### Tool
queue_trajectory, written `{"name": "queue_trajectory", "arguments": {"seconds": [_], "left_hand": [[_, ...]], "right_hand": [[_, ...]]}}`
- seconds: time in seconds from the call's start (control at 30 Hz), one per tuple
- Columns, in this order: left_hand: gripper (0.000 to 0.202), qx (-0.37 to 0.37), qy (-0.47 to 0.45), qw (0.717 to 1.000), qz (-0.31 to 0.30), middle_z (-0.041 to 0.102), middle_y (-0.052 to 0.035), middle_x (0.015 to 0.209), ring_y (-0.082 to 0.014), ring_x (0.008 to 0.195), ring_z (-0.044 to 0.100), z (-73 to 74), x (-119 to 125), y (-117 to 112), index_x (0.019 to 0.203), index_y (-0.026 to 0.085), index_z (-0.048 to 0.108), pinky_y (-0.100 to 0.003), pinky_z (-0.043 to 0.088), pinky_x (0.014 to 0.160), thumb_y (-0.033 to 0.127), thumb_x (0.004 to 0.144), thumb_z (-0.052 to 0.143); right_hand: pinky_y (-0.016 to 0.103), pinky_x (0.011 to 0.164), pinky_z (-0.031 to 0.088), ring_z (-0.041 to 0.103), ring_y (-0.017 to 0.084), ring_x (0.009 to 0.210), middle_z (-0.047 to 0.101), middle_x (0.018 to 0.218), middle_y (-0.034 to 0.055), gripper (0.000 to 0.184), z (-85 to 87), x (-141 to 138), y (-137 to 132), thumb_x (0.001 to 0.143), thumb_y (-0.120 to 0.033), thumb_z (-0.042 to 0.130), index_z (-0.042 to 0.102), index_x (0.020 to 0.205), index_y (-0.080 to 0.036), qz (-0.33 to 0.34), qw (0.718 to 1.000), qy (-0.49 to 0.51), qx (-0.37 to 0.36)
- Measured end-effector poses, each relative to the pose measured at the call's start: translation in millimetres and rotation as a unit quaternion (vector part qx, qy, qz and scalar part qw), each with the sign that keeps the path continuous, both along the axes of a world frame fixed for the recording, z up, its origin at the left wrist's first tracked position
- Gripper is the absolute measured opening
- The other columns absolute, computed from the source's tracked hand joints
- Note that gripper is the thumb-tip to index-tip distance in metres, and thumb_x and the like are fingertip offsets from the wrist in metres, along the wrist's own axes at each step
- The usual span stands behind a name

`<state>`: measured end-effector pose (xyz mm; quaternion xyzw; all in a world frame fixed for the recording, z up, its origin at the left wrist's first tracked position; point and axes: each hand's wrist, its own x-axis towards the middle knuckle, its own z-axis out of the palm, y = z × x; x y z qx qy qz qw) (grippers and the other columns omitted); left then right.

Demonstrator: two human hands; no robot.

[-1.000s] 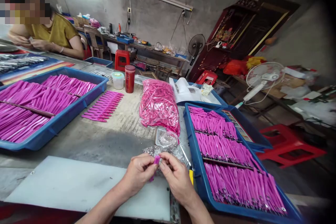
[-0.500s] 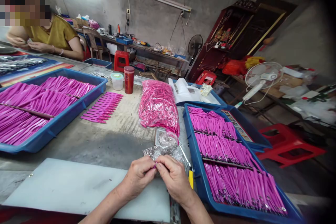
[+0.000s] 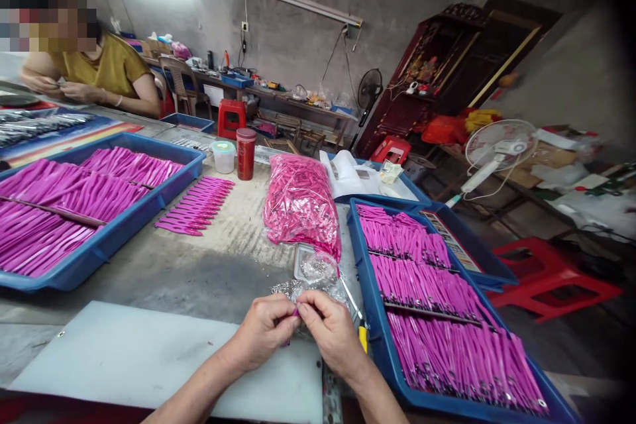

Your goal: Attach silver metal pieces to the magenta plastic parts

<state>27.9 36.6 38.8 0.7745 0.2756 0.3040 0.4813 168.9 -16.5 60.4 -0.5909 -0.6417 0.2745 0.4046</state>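
Ahead of the fingers and to their left, the largest thing on the tabletop (image 3: 199,271) is a blue tray (image 3: 106,238) filled with rows of magenta strips. A second blue tray (image 3: 375,318) of the same strips sits just to the right of the fingers, with a third tray partly showing behind it: three blue trays in view. A white board (image 3: 124,351) lies flat under and to the left of the wrists. Straight ahead of the fingers is one clear bag of pink pieces (image 3: 301,205), and nearer, just beyond the fingertips, one small clear packet of tiny metal parts (image 3: 311,278). Ahead and left, between bag and big tray, lies one loose fan of magenta strips (image 3: 196,205), laid side by side; I cannot count them surely. Far ahead stand one red canister (image 3: 245,152) and one white tub (image 3: 223,154).

The left hand (image 3: 263,334) and right hand (image 3: 330,338) meet at their fingertips, both pinched shut on a single small magenta piece (image 3: 296,312). It sits between the two sets of fingers, mostly hidden; a little of it shows below the left fingers, so its long axis seems to run downward toward the person. Neither hand is nearer; both touch it. A yellow-handled tool (image 3: 362,338) lies just right of the right hand.

A second person sits far ahead to the left, hands together.
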Motion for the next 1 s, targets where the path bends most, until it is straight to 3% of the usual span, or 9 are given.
{"name": "queue_trajectory", "arguments": {"seconds": [0.13, 0.37, 0.73, 0.83, 1.0], "left_hand": [[0.034, -0.034, 0.004, 0.999, -0.022, 0.039, 0.0029, 0.052, -0.0111, 0.053, 0.039, 6.1, 0.8, 4.5, 0.047, 0.018, 0.045, -0.023, 0.032, 0.055, 0.032, 0.079, 0.046], [0.032, -0.102, 0.010, 0.993, -0.053, 0.032, 0.0046, 0.054, -0.0095, 0.053, 0.031, 2.5, 1.9, 7.8, 0.048, 0.018, 0.037, -0.022, 0.025, 0.050, 0.033, 0.074, 0.049], [0.023, -0.141, 0.038, 0.980, -0.131, 0.028, 0.0060, 0.053, -0.0087, 0.053, 0.029, 7.4, -9.9, -1.3, 0.048, 0.018, 0.036, -0.021, 0.023, 0.048, 0.019, 0.069, 0.046], [0.021, -0.165, 0.041, 0.979, -0.115, 0.031, 0.0062, 0.053, -0.0087, 0.053, 0.031, 4.1, -8.5, -6.9, 0.050, 0.018, 0.038, -0.020, 0.025, 0.048, 0.023, 0.068, 0.049], [0.024, -0.195, 0.039, 0.980, -0.025, 0.035, 0.0066, 0.051, -0.0087, 0.047, 0.033, -2.1, 2.6, -21.3, 0.059, 0.019, 0.041, -0.019, 0.027, 0.044, 0.036, 0.076, 0.044]], "right_hand": [[0.021, 0.055, 0.036, 0.046, 0.011, 0.060, 0.051, 0.064, -0.0034, 0.016, 0.0, 2.3, 2.1, 0.083, -0.027, 0.045, 0.056, 0.077, -0.018, -0.006, 0.998, 0.048, -0.041], [0.021, 0.051, 0.032, 0.040, 0.010, 0.056, 0.047, 0.063, -0.0037, 0.018, 1.0, 3.6, 2.6, 0.081, -0.031, 0.046, 0.056, 0.077, -0.016, -0.001, 0.992, 0.099, -0.081], [0.022, 0.053, 0.030, 0.041, 0.011, 0.058, 0.045, 0.058, -0.0039, 0.023, 4.1, 1.3, -16.1, 0.081, -0.031, 0.044, 0.051, 0.064, -0.018, 0.038, 0.994, -0.005, -0.104], [0.023, 0.052, 0.030, 0.041, 0.011, 0.057, 0.044, 0.057, -0.0038, 0.022, -3.5, -1.9, -19.5, 0.079, -0.031, 0.044, 0.049, 0.062, -0.018, -0.003, 0.995, 0.000, -0.100], [0.023, 0.050, 0.030, 0.039, 0.012, 0.053, 0.041, 0.055, -0.0039, 0.026, -23.6, -3.5, -17.7, 0.077, -0.038, 0.043, 0.048, 0.061, -0.019, -0.089, 0.989, 0.070, -0.095]]}}
